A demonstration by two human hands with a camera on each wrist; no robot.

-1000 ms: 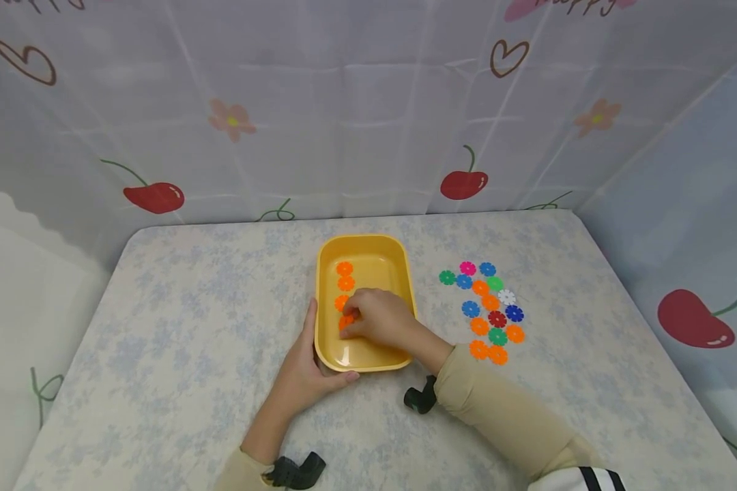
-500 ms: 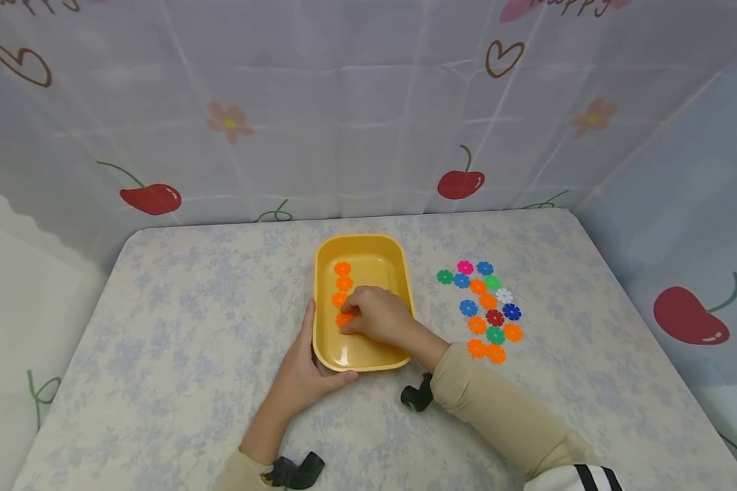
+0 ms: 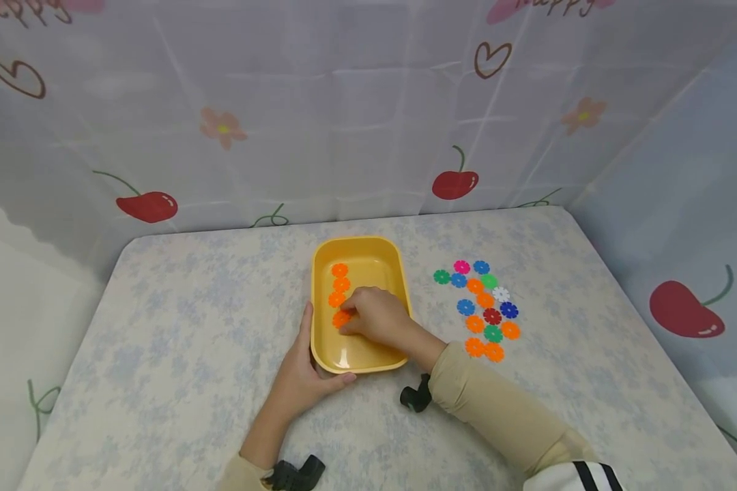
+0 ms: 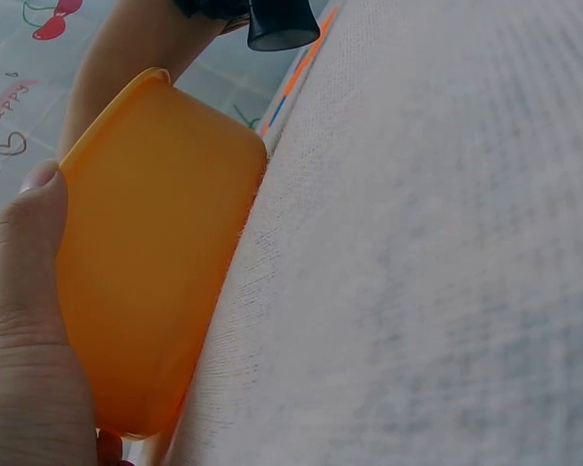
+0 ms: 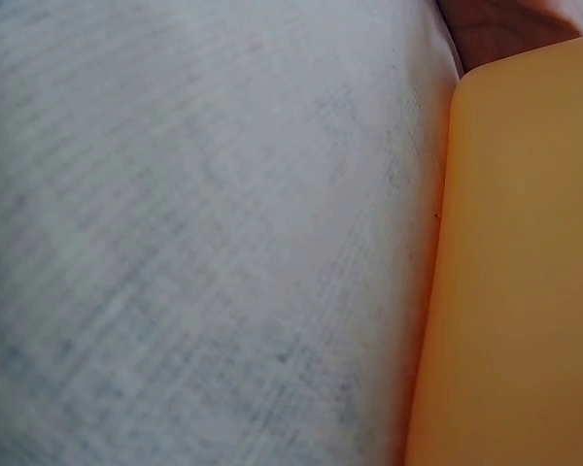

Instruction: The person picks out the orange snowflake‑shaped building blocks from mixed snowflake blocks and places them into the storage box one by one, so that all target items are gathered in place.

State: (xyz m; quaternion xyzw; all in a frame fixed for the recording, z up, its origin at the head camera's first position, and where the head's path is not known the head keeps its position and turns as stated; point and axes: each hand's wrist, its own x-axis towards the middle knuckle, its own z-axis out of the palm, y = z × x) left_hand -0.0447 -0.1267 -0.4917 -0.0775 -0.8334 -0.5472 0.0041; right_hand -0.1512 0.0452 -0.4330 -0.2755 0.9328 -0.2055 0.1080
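Note:
A yellow rectangular tray (image 3: pixel 381 268) rests on the table. My left hand (image 3: pixel 301 378) grips its near left corner, fingers along the left side and thumb at the front rim; the left wrist view shows the thumb (image 4: pixel 34 272) against the tray wall (image 4: pixel 155 243). My right hand (image 3: pixel 381 317) reaches inside, its fingertips pinching an orange snowflake disc (image 3: pixel 340 319), partly covered by the fingers. Beyond it, several orange snowflake discs (image 3: pixel 339 271) run in a column along the tray's left side. Only the outer wall (image 5: pixel 525 262) shows in the right wrist view, the fingers being hidden.
Several loose snowflake discs in orange, blue, green, pink, white and red lie right of the tray, among them a red disc (image 3: pixel 492 316). A patterned cloth covers the table (image 3: pixel 190 327). Black wrist-worn devices (image 3: pixel 415 395) sit below both hands. A printed curtain (image 3: pixel 344 136) hangs behind.
The head view has shifted slightly. My right fingers have settled a little at the nearest orange disc in the column, which now shows flatter; the left hand stays on the tray.

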